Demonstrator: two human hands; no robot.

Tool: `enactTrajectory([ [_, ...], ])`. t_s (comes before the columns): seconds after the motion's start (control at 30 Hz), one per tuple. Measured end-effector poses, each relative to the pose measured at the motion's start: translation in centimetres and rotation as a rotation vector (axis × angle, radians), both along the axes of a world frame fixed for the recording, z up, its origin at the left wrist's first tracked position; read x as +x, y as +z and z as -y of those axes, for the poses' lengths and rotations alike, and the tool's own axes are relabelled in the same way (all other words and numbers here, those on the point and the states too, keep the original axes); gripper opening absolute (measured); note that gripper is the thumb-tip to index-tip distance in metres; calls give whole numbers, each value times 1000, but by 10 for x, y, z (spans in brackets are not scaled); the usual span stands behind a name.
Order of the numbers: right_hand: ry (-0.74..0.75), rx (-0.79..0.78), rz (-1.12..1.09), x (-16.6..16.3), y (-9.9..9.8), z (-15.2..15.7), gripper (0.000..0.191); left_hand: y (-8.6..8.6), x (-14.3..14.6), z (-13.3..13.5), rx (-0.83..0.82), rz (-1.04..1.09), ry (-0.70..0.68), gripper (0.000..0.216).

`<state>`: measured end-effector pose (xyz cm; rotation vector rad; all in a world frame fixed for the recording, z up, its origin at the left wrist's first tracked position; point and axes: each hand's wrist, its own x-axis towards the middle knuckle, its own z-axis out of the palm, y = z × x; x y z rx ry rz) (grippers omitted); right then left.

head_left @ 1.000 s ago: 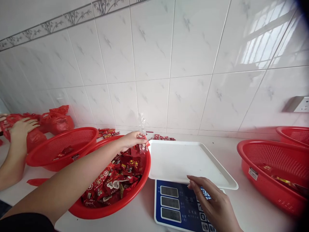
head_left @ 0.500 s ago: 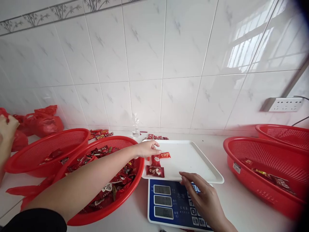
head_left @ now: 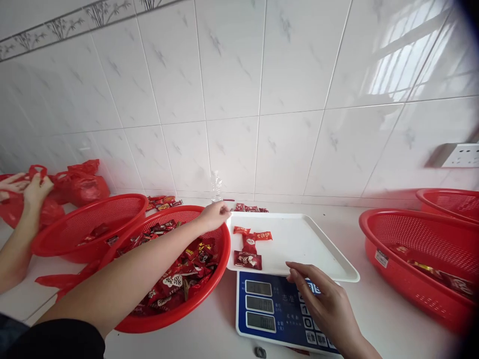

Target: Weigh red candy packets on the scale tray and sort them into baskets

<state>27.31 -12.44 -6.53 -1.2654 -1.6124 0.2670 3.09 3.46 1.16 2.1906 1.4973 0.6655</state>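
Observation:
My left hand (head_left: 215, 214) hovers over the far rim of a red basket (head_left: 220, 259) full of red-wrapped candies (head_left: 179, 274). Its fingers are loose and point at the tray, and nothing shows in them. Several red candies (head_left: 247, 245) lie on the left part of the white tray (head_left: 307, 244). That tray sits on a blue electronic scale (head_left: 269, 309). My right hand (head_left: 324, 304) rests on the scale's keypad below the tray's front edge, fingers spread and empty.
A second red basket (head_left: 90, 227) with a few candies stands to the left, where another person's hands (head_left: 30, 189) handle red plastic bags (head_left: 80, 184). Two more red baskets (head_left: 419, 259) sit at the right. A small clear bottle (head_left: 216, 187) and loose candies (head_left: 250, 208) are by the tiled wall.
My left hand carried candies from the basket to the tray, let them go there, and has drawn back to the basket rim. My right hand has stayed on the scale.

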Motion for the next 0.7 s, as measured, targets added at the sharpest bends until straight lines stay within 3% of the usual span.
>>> enactTrajectory([
  [0.13, 20, 14, -4, 0, -2, -1, 27, -18, -37, 0, -56, -87, 160, 20],
  [0.27, 14, 8, 4, 1, -3, -2, 29, -43, -55, 11, -240, -231, 104, 29],
  [0.4, 22, 17, 33, 4, -6, -4, 26, -60, -55, 13, -297, -337, 82, 36],
  [0.5, 31, 7, 28, 5, -7, -4, 25, -60, -53, 10, -325, -373, 109, 36],
  [0.7, 44, -14, -1, 3, -6, -3, 26, -41, -58, 10, -362, -290, 71, 26],
])
